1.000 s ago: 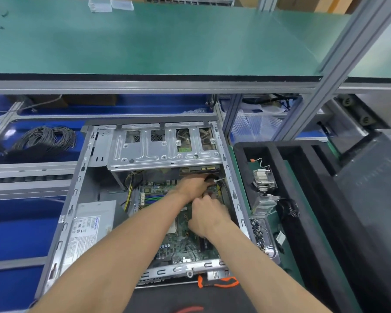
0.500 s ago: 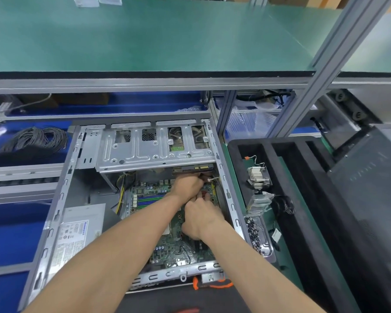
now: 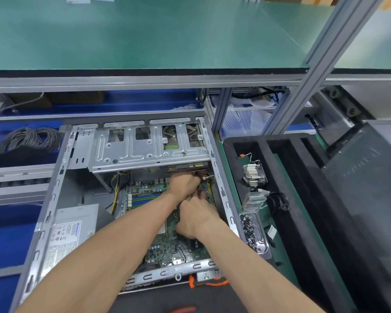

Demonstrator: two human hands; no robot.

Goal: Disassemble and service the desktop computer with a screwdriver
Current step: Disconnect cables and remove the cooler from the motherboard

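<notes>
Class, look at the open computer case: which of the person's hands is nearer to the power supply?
Left. The left hand works nearer the power supply; the right hand sits further toward the case's opposite wall.

The label (image 3: pixel 71 234) on the power supply (image 3: pixel 77 213) carries a blue brand word and rows of fine print, all too small and blurred to read.

Open grey desktop computer (image 3: pixel 61 184) lies flat, motherboard (image 3: pixel 145 195) exposed.
</notes>
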